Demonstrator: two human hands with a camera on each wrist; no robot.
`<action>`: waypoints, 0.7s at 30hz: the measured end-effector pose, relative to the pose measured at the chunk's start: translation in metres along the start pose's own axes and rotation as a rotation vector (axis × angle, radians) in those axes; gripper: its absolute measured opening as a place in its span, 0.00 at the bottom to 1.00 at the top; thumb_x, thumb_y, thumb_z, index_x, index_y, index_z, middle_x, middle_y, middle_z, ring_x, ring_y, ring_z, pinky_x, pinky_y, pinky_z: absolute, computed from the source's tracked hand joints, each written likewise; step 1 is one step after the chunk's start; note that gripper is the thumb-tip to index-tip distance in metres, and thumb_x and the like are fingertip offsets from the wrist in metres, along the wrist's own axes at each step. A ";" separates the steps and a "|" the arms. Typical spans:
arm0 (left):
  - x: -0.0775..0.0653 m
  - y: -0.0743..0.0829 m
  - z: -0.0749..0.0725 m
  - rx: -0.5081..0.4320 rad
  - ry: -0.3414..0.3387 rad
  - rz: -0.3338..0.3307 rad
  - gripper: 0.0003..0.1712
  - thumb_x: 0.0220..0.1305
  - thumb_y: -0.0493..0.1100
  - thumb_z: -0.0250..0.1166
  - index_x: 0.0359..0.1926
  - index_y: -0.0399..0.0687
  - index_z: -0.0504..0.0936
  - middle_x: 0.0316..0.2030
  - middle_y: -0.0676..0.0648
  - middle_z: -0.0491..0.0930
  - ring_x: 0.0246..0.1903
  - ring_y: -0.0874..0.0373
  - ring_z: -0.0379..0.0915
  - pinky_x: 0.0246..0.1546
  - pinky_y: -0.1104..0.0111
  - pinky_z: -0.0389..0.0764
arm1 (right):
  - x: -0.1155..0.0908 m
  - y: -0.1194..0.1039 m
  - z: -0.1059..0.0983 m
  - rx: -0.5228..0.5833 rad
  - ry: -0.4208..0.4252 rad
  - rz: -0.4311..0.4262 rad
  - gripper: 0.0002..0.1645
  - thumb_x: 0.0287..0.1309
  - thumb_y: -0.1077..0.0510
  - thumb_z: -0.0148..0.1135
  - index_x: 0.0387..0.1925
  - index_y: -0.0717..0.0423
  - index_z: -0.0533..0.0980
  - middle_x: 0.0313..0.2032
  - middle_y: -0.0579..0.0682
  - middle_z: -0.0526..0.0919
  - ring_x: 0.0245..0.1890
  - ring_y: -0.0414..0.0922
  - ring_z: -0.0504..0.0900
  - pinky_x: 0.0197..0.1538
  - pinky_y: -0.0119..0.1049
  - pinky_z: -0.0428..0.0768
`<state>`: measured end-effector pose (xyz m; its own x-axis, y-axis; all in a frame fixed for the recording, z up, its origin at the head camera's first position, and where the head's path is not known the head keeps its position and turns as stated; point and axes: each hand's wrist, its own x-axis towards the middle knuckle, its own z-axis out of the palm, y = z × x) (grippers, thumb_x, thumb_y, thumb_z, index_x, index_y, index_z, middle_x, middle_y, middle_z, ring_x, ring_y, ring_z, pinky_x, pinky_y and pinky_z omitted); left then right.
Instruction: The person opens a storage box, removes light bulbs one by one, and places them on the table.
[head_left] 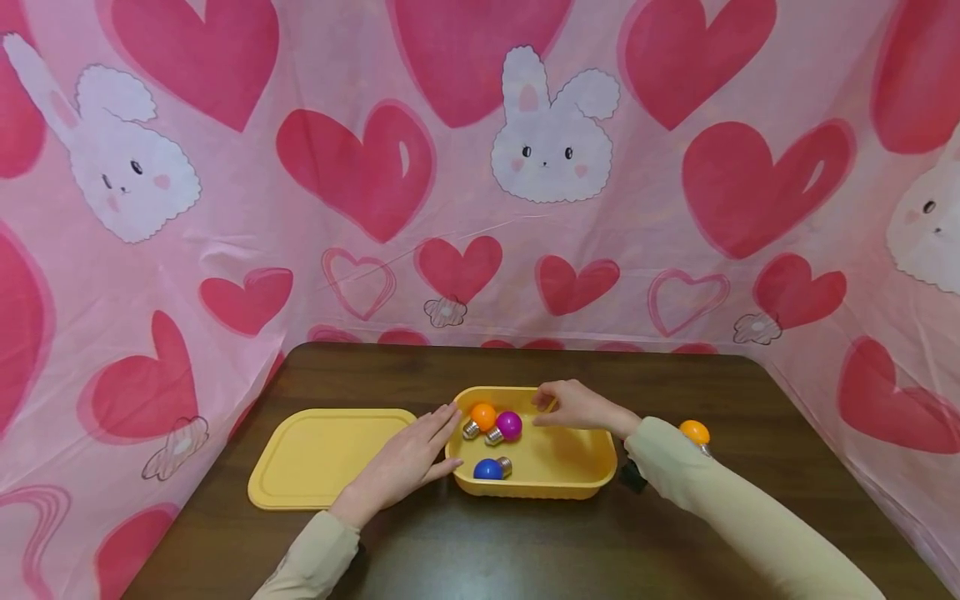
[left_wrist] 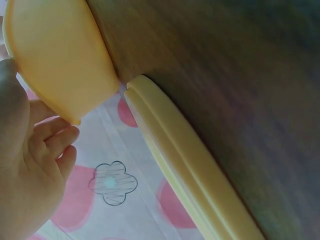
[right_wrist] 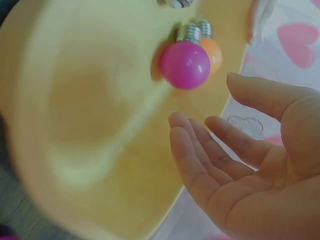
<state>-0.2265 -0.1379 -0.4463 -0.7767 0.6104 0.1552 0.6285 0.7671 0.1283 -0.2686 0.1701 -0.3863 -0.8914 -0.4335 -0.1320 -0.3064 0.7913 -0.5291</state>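
Observation:
A yellow plastic box [head_left: 558, 458] holds several small light bulbs: an orange bulb [head_left: 483, 414], a purple bulb [head_left: 509, 426] beside it, and a blue bulb [head_left: 489, 469] near the front wall. My left hand [head_left: 405, 457] rests on the box's left rim with extended fingers; the left wrist view shows the fingers along the box wall [left_wrist: 60, 55]. Over the box's right half, my right hand [head_left: 579, 407] hovers with loosely bent fingers. In the right wrist view nothing lies between its thumb and fingers, and the purple bulb [right_wrist: 185, 65] is just beyond the fingertips.
Left of the box lies a flat yellow lid [head_left: 322, 458] on the dark wooden table [head_left: 465, 554]. Another orange bulb [head_left: 695, 432] sits right of the box, partly behind my right sleeve. A dark object [head_left: 633, 477] shows under that sleeve. Heart-patterned cloth [head_left: 450, 208] surrounds the table.

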 end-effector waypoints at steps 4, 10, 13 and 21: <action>0.001 0.000 0.001 -0.003 0.010 0.010 0.43 0.69 0.65 0.56 0.76 0.48 0.58 0.77 0.47 0.58 0.74 0.50 0.58 0.72 0.53 0.67 | 0.009 -0.008 0.006 -0.037 -0.030 -0.031 0.22 0.56 0.54 0.71 0.49 0.61 0.80 0.44 0.55 0.85 0.42 0.46 0.81 0.55 0.44 0.84; 0.001 -0.001 0.002 0.002 0.009 0.009 0.44 0.69 0.66 0.55 0.76 0.49 0.57 0.77 0.47 0.57 0.75 0.50 0.58 0.72 0.53 0.66 | 0.017 -0.017 0.013 -0.065 -0.074 -0.019 0.23 0.57 0.54 0.70 0.52 0.61 0.78 0.47 0.56 0.84 0.46 0.49 0.80 0.57 0.46 0.83; 0.001 -0.001 0.001 -0.005 0.003 0.006 0.44 0.69 0.66 0.55 0.76 0.49 0.57 0.77 0.47 0.57 0.75 0.50 0.58 0.73 0.53 0.66 | 0.020 -0.021 0.016 -0.064 -0.085 0.001 0.24 0.57 0.55 0.70 0.53 0.60 0.78 0.47 0.55 0.84 0.47 0.48 0.80 0.58 0.46 0.82; 0.000 0.000 0.000 -0.021 -0.009 -0.001 0.44 0.69 0.65 0.55 0.76 0.48 0.57 0.77 0.47 0.56 0.75 0.50 0.57 0.73 0.53 0.65 | 0.026 -0.026 0.021 -0.027 -0.098 0.037 0.25 0.55 0.57 0.72 0.54 0.56 0.76 0.45 0.50 0.82 0.44 0.44 0.78 0.56 0.41 0.84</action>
<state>-0.2266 -0.1383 -0.4459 -0.7779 0.6112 0.1458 0.6281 0.7637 0.1493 -0.2768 0.1289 -0.3936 -0.8657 -0.4431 -0.2327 -0.2843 0.8180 -0.5000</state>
